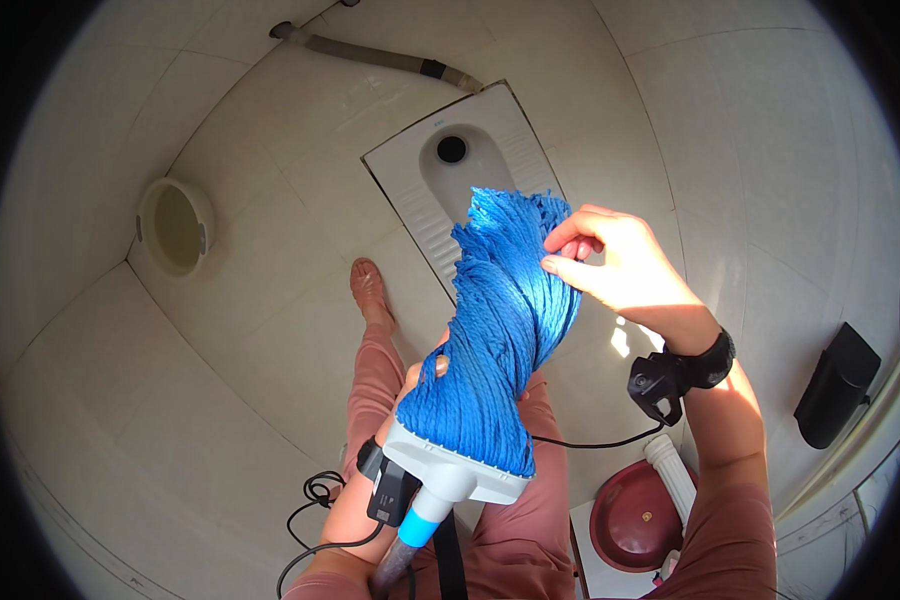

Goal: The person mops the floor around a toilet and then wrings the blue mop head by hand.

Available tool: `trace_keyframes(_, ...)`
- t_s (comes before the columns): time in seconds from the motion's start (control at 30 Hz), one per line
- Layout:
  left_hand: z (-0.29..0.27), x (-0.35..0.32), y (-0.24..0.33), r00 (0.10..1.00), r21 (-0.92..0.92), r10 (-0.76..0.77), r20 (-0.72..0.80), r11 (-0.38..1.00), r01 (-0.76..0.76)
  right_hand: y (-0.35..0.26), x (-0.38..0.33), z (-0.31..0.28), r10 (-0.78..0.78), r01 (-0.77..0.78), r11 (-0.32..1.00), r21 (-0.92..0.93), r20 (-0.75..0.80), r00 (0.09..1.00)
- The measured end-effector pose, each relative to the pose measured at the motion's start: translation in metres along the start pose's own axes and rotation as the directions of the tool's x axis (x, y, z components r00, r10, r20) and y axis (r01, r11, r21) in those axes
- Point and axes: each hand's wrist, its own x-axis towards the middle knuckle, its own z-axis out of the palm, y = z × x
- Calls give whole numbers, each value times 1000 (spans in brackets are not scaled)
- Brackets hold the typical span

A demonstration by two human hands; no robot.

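A mop with twisted blue string strands (515, 290) is held up in front of me, its grey-white plastic head (455, 468) toward my body. The metal pole with a light blue collar (420, 528) runs down under my left arm. My left hand (435, 365) is mostly hidden behind the strands; a few fingertips curl round their left edge, where the bundle narrows. My right hand (610, 250) has its thumb and fingers bent at the right edge of the strands near their far end, pinching some of them. Strong sunlight washes out part of this hand.
A white squat toilet (445, 200) is set in the tiled floor beyond the mop. A grey hose (370, 55) lies behind it. A pale bucket (177, 228) stands at the left wall. At right are a dark red basin (642, 515) and a black wall holder (838, 385). Cables hang from both wrists.
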Motion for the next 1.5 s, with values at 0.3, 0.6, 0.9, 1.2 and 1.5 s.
trace_keyframes(0.3, -12, -19, 9, 985, -71, -72, -154, 996, 62, 62, 57, -17, 100, -20, 882, 471, -146, 984)
trace_keyframes(0.6, -11, -45, -4, 899, 127, 221, -377, 974, -186, 117, 97, 65, -92, -46, 444, 895, 97, 991)
trace_keyframes(0.9, -2, -59, -17, 765, 259, 363, -533, 930, -261, 128, 69, 133, 2, -90, -287, 954, 94, 996)
trace_keyframes(1.2, 18, -21, 1, 686, 518, 574, -447, 791, -325, 74, 32, 141, 375, 177, -324, 929, -45, 926)
trace_keyframes(1.5, 65, 37, 21, 762, 953, 644, -77, 271, -133, 100, 26, 61, 279, -232, 229, 945, 165, 946)
